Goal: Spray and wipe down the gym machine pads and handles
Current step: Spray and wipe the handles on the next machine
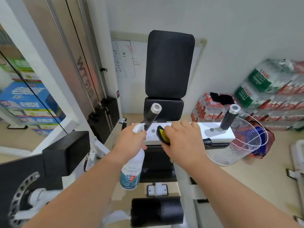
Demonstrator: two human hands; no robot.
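1. Head view, progress: no wet sheen or streaks can be made out on the black back pad [169, 63], the left handle [150, 118] or the right handle [228, 118]. The job is judged to be mid-course, with most surfaces left to do.
2. Left hand [131, 142]: the fingers are curled round the neck of the spray bottle [131, 171], which hangs below the fist. Its white nozzle sits just beside the base of the left handle.
3. Right hand [184, 142]: a black-and-yellow cloth [162, 135] is gripped under bent fingers and held at the white crossbar [217, 134] between the handles. Whether it touches the bar cannot be told.
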